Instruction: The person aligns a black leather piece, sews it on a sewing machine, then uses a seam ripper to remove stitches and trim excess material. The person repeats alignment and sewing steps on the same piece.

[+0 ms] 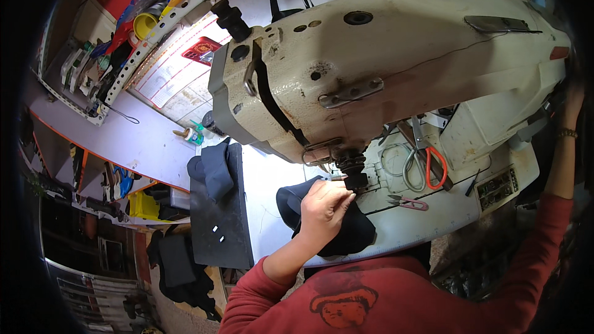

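Cream sewing machine (pixel 396 55) closest to the camera, stretching across the upper right. Below its needle end, black cloth (pixel 349 235) lying on the white desk (pixel 408 226), near the front edge. Left hand (pixel 325 210) over that cloth, fingers bunched with tips pressed together just beside the dark presser parts; cannot tell whether pinching a fold. Right hand (pixel 574 99) by the machine's right end; cannot tell the state of its fingers. Rightward on the desk, pink thread snips (pixel 411 204) and orange-looped scissors (pixel 420 140). Leftward, folded dark fabric (pixel 216 173) on a black panel (pixel 219 250).
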`<control>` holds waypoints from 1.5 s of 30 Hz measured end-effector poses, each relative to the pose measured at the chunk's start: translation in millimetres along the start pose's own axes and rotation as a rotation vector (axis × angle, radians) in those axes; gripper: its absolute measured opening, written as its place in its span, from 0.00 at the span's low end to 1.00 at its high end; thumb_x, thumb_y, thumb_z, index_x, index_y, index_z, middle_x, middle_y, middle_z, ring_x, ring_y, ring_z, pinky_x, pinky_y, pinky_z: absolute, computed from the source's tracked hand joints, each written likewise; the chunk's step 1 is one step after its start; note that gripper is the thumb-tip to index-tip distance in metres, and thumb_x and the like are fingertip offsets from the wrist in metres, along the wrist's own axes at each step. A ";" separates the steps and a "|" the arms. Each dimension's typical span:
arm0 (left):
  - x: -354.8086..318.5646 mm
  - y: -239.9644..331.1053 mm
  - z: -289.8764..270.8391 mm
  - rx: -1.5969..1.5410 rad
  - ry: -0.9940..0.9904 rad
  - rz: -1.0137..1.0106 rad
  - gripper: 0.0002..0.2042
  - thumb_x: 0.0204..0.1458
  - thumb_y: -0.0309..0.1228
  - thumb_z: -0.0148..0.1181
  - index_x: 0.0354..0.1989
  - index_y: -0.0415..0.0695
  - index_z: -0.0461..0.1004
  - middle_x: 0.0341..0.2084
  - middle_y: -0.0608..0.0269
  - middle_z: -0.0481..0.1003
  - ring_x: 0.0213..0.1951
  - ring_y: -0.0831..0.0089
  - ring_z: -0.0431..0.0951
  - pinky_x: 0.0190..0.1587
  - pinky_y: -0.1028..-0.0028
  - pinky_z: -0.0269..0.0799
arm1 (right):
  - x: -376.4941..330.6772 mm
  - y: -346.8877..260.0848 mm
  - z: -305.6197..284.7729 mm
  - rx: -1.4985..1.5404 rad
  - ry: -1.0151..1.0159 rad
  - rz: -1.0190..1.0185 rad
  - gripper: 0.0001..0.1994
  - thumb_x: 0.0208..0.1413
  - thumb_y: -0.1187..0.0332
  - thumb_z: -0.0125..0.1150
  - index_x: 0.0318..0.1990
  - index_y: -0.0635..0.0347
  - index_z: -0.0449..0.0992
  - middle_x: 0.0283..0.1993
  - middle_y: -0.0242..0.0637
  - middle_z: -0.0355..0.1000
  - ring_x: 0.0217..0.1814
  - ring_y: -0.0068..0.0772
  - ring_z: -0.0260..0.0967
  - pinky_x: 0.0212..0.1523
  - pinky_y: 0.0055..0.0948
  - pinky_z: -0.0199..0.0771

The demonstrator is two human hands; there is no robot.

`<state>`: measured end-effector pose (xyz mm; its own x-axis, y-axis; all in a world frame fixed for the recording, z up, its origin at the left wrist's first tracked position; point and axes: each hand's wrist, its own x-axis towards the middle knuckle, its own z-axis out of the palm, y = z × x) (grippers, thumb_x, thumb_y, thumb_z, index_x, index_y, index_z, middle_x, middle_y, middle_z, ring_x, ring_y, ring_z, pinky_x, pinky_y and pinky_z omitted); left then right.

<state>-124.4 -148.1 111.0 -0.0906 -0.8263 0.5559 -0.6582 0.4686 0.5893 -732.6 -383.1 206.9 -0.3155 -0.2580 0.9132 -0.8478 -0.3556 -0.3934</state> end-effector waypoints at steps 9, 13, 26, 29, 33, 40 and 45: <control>-5.7 -3.5 2.3 0.039 -0.002 -0.053 0.05 0.45 0.21 0.67 0.30 0.39 0.76 0.29 0.57 0.77 0.32 0.63 0.76 0.34 0.71 0.70 | -26.0 -66.9 -3.2 0.296 -0.055 0.460 0.20 0.70 0.54 0.43 0.47 0.62 0.74 0.42 0.33 0.72 0.46 0.27 0.68 0.49 0.27 0.67; -2.7 -0.5 7.9 -0.089 0.021 -0.078 0.03 0.48 0.19 0.63 0.30 0.38 0.76 0.34 0.56 0.80 0.39 0.64 0.78 0.42 0.70 0.71 | -58.7 -71.9 -40.7 0.132 -0.096 0.318 0.16 0.66 0.57 0.51 0.42 0.64 0.73 0.37 0.41 0.73 0.42 0.32 0.71 0.46 0.31 0.70; -5.1 7.6 2.4 -0.039 -0.026 -0.109 0.02 0.52 0.20 0.60 0.32 0.37 0.75 0.36 0.53 0.79 0.43 0.61 0.77 0.50 0.68 0.69 | -300.9 -107.1 -103.7 -0.325 -1.025 0.317 0.06 0.50 0.65 0.65 0.34 0.53 0.78 0.37 0.35 0.74 0.37 0.42 0.75 0.37 0.39 0.75; -12.1 9.4 2.2 -0.144 0.008 -0.230 0.02 0.53 0.20 0.60 0.34 0.37 0.75 0.37 0.53 0.79 0.44 0.64 0.77 0.51 0.70 0.69 | -307.1 -109.0 -93.2 -0.458 -1.098 0.369 0.08 0.51 0.63 0.65 0.34 0.54 0.77 0.37 0.38 0.75 0.37 0.45 0.75 0.38 0.42 0.75; -20.6 2.8 2.2 -0.373 0.103 -0.375 0.04 0.56 0.21 0.57 0.38 0.38 0.70 0.39 0.57 0.79 0.40 0.75 0.76 0.47 0.76 0.69 | -321.3 -102.4 -86.1 -0.606 -1.175 0.446 0.08 0.53 0.62 0.59 0.37 0.54 0.76 0.37 0.44 0.77 0.39 0.49 0.76 0.37 0.47 0.75; -12.2 -5.6 -14.5 -0.428 0.086 -0.560 0.12 0.58 0.25 0.59 0.48 0.37 0.69 0.21 0.64 0.79 0.25 0.83 0.76 0.32 0.83 0.69 | -315.1 -135.3 -72.0 -0.411 -0.747 0.318 0.03 0.55 0.75 0.58 0.33 0.61 0.70 0.32 0.42 0.73 0.29 0.42 0.73 0.30 0.39 0.71; -1.0 0.5 -26.6 -0.273 -0.033 -0.634 0.06 0.56 0.26 0.62 0.37 0.37 0.75 0.15 0.68 0.74 0.19 0.83 0.71 0.25 0.81 0.66 | -281.1 -252.9 -40.1 0.532 -0.809 0.658 0.00 0.60 0.77 0.57 0.37 0.62 0.73 0.27 0.27 0.72 0.26 0.17 0.67 0.28 0.19 0.69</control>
<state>-104.7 -138.7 126.4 0.2245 -0.9737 0.0394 -0.3802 -0.0503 0.9235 -446.6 -184.6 53.9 -0.1010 -0.9610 0.2576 -0.2760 -0.2217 -0.9352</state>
